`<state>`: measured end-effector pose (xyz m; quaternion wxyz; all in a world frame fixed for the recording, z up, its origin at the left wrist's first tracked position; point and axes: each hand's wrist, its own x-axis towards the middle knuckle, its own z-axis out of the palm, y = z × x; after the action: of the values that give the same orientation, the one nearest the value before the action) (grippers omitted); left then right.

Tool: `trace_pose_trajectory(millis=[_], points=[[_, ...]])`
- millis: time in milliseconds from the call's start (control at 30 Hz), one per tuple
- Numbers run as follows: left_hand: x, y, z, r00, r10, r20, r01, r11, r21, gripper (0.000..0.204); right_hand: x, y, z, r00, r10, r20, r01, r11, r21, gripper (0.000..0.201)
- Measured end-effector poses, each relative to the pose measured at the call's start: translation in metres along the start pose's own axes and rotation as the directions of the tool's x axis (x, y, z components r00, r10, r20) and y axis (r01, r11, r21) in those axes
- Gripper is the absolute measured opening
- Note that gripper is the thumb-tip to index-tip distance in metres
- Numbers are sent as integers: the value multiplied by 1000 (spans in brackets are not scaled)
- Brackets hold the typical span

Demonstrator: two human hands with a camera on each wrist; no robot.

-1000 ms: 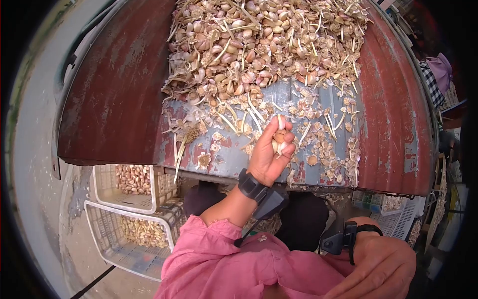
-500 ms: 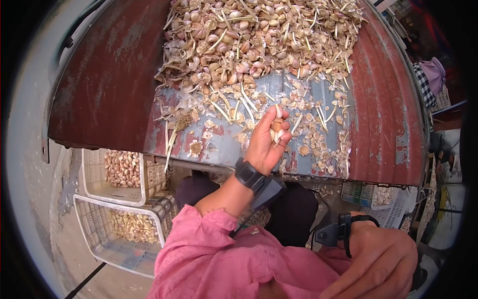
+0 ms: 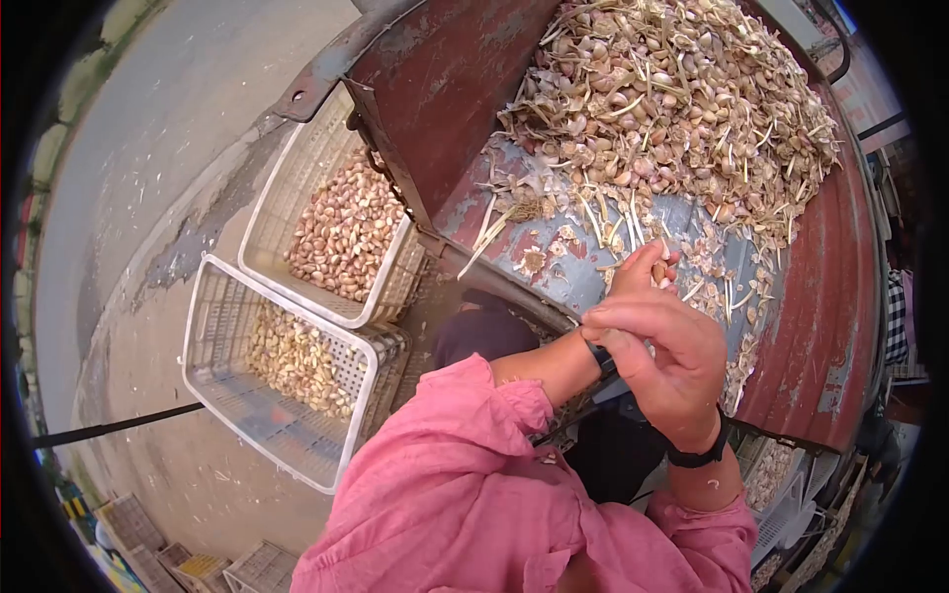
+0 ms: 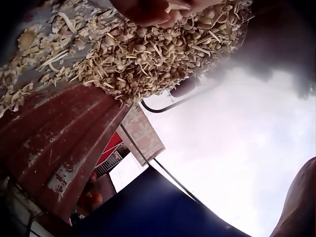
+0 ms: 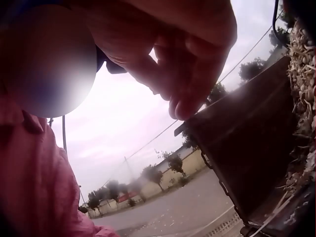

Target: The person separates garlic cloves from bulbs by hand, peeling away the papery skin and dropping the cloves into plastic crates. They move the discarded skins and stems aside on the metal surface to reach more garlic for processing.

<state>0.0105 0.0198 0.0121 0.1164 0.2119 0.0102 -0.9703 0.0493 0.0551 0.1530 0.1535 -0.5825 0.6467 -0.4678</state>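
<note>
In the head view, my left hand (image 3: 645,269) holds several garlic cloves (image 3: 664,280) in its bent fingers, over the near part of the metal tray (image 3: 573,277). My right hand (image 3: 677,356) crosses above the left wrist, its bent fingers pointing left. The right wrist view shows its fingertips (image 5: 183,109) drawn in close to the thumb; whether they pinch anything I cannot tell. A large heap of garlic cloves and dry stalks (image 3: 672,109) covers the tray's far part. In the left wrist view, the left fingers (image 4: 148,11) hang over the heap (image 4: 148,54).
Left of the tray, a white plastic basket (image 3: 259,232) contains reddish unpeeled cloves (image 3: 346,232). Nearer stands a second basket (image 3: 208,371) with pale cloves (image 3: 297,361). Dry stalks and skins (image 3: 717,257) are scattered near the tray's front. More crates (image 3: 262,571) lie at the lower left.
My right hand has come up from the lower right to cross over the left wrist. The head view has swung left, bringing more of the baskets in. The left hand keeps its cloves.
</note>
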Motion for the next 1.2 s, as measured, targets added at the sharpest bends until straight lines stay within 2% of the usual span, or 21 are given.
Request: trace_pose_trajectory(millis=[33, 100, 267, 300, 367, 400, 433, 467, 533, 600, 667, 733, 767, 833, 900, 933, 1000, 1033, 1067, 1100, 1200], points=[[-10, 10, -2, 999, -7, -48, 4, 999, -48, 17, -10, 3, -17, 976, 202, -82, -201, 979, 14, 21], [-35, 32, -7, 993, 49, -108, -63, 988, -139, 18, -31, 16, -42, 830, 464, -308, -390, 879, 274, 16], [-117, 122, -57, 949, 265, -172, -293, 941, -167, 13, -70, 49, -82, 729, 570, -379, -546, 818, 179, 16], [-124, 145, -65, 901, 323, -290, -376, 915, -149, 13, -77, 55, -89, 706, 613, -354, -590, 786, 184, 17], [-123, 210, -112, 827, 488, -278, -537, 833, -135, 22, -80, 71, -93, 722, 638, -268, -588, 770, 248, 18], [-125, 244, -113, 739, 505, -445, -631, 751, -195, 35, -78, 81, -95, 718, 655, -236, -594, 753, 281, 18], [-124, 280, -143, 674, 669, -313, -731, 666, -148, 57, -75, 93, -94, 729, 642, -237, -595, 766, 243, 18], [-136, 289, -117, 654, 564, -504, -745, 599, -295, 76, -70, 107, -95, 731, 645, -226, -605, 764, 225, 19], [-148, 293, -115, 533, 648, -544, -822, 548, -153, 87, -54, 134, -95, 723, 661, -201, -639, 751, 169, 21], [-151, 285, -105, 505, 602, -618, -841, 504, -196, 82, -31, 165, -91, 719, 658, -224, -673, 740, 16, 20], [-146, 260, -113, 520, 784, -340, -833, 554, 3, 63, -8, 200, -79, 783, 555, -280, -607, 781, -149, 19], [-138, 198, -81, 639, 764, -87, -717, 633, 292, 34, 9, 229, -65, 884, 375, -281, -453, 835, -312, 19], [-125, 165, -57, 664, 743, -80, -679, 645, 350, 29, 14, 235, -61, 883, 407, -234, -466, 824, -322, 20], [-104, 115, -12, 804, 592, -53, -530, 755, 385, 20, 12, 240, -59, 874, 449, -188, -486, 810, -327, 20], [-79, 81, 16, 885, 463, 47, -437, 792, 428, 18, 5, 241, -69, 945, 324, 43, -245, 789, -564, 22], [-64, 68, 23, 918, 393, 52, -375, 818, 436, 18, -4, 236, -72, 942, 335, 39, -256, 786, -562, 22], [-34, 43, 30, 952, 302, 39, -289, 858, 425, 19, -27, 215, -84, 842, 538, -30, -499, 757, -422, 19], [-21, 34, 29, 964, 264, -9, -235, 874, 426, 20, -40, 209, -92, 836, 547, -39, -509, 747, -428, 19], [-11, 25, 28, 974, 221, -56, -177, 888, 424, 22, -53, 204, -100, 698, 711, -90, -714, 700, -9, 18], [-4, 18, 21, 977, 207, -56, -165, 893, 420, 22, -63, 197, -105, 535, 843, -50, -757, 505, 414, 19], [9, 8, 10, 985, 67, -156, -5, 929, 369, 24, -67, 162, -111, 610, 790, -55, -712, 578, 399, 24]])
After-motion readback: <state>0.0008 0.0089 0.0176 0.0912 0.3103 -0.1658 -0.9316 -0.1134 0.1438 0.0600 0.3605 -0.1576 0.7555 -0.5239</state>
